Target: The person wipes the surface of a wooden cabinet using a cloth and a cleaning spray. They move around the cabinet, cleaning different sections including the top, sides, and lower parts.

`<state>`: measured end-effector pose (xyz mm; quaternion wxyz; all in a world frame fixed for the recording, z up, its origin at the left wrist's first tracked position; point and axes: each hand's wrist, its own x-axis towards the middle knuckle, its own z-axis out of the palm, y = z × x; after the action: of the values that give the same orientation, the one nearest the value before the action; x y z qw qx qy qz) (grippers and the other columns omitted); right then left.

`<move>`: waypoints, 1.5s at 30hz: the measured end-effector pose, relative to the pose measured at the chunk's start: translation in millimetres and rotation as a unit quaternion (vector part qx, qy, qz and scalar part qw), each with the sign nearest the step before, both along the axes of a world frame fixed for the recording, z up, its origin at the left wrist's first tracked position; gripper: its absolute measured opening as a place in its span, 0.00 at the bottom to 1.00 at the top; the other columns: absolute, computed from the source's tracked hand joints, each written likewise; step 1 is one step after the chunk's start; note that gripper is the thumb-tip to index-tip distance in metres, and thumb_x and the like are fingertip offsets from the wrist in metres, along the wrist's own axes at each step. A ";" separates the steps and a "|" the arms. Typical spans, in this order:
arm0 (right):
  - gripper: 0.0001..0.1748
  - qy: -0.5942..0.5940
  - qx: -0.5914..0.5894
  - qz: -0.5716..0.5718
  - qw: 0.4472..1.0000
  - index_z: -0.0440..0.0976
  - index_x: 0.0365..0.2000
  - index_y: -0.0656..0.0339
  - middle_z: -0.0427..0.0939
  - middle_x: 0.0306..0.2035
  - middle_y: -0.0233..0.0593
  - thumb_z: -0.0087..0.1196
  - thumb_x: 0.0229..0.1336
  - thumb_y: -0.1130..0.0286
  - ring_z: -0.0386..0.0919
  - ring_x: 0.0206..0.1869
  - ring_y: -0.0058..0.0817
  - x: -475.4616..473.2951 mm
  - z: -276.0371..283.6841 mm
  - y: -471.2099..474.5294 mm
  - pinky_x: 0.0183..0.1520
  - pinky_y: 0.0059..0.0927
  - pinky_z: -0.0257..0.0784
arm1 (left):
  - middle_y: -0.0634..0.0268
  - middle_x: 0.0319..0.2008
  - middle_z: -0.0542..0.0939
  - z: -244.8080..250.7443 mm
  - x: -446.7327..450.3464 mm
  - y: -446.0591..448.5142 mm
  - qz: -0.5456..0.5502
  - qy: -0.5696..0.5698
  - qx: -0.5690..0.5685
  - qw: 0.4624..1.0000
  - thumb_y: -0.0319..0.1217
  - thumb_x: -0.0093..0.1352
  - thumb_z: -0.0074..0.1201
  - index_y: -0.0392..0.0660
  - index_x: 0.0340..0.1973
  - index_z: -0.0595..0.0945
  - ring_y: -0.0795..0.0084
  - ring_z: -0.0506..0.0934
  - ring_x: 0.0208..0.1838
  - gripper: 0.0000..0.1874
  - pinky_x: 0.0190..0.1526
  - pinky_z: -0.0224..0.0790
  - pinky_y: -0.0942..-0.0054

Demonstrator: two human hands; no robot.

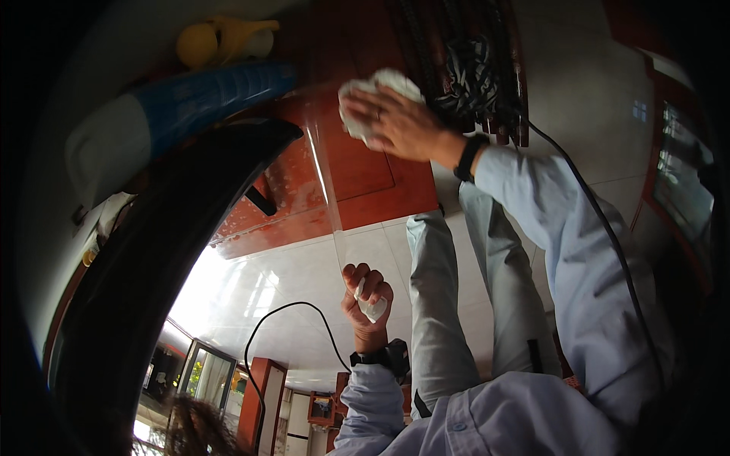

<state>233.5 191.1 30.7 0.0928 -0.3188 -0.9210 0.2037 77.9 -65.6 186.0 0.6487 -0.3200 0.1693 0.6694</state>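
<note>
My right hand (399, 119) lies with fingers spread on a white cloth (399, 82), pressing it against the red-brown wooden surface of a piece of furniture (365, 171). The hand is slightly blurred. Lower down, my left hand (368, 296) is curled around a crumpled white piece, tissue or cloth (372, 309), held in the air above the floor. A clear sheet edge (316, 165) runs along the wooden surface to the left of the right hand. Whitish marks dot the red wood (279, 199) beyond that edge.
A large black curved panel (171, 211) fills the left. Behind it are a blue-and-white container (205, 105) and a yellow object (228, 40). A dark striped cloth bundle (470, 74) sits right of my right hand. Black cables (593, 199) run by both arms. The floor (308, 256) is pale tile.
</note>
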 end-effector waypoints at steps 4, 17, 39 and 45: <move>0.28 -0.196 0.223 -0.059 0.953 0.67 0.64 0.47 0.61 0.72 0.37 0.48 0.67 0.53 0.54 0.75 0.35 -22.1 9.4 102.6 0.77 0.45 0.44 | 0.76 0.34 0.77 -1.4 -0.1 0.1 -0.007 -0.005 0.009 1.000 0.19 0.66 0.54 0.49 0.42 0.80 0.79 0.71 0.29 0.12 0.30 0.65 0.76; 0.30 -0.001 -0.051 -0.063 0.997 0.67 0.63 0.61 0.48 0.77 0.41 0.39 0.69 0.54 0.41 0.79 0.32 -72.4 6.3 -58.3 0.80 0.40 0.30 | 0.75 0.34 0.76 1.6 7.7 5.9 0.051 -0.022 0.009 0.998 0.20 0.68 0.54 0.48 0.44 0.79 0.78 0.70 0.29 0.11 0.30 0.65 0.76; 0.32 0.002 0.017 -0.052 0.998 0.65 0.67 0.54 0.52 0.76 0.30 0.44 0.69 0.49 0.47 0.78 0.27 -19.4 12.2 32.4 0.79 0.38 0.40 | 0.74 0.33 0.74 5.8 8.6 11.4 0.027 -0.030 -0.017 0.999 0.20 0.66 0.53 0.46 0.43 0.78 0.78 0.70 0.30 0.11 0.31 0.66 0.77; 0.29 -0.244 -0.023 -0.183 0.952 0.68 0.61 0.67 0.74 0.60 0.50 0.44 0.70 0.56 0.72 0.61 0.37 -62.9 31.7 169.7 0.63 0.35 0.67 | 0.71 0.34 0.71 4.9 8.3 9.3 -0.023 0.000 -0.036 0.999 0.24 0.66 0.55 0.44 0.43 0.76 0.76 0.69 0.30 0.10 0.30 0.65 0.77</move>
<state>170.6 360.9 62.4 -0.1064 -0.5238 -0.8365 0.1207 86.2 -56.4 190.9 0.6522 -0.3394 0.2010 0.6474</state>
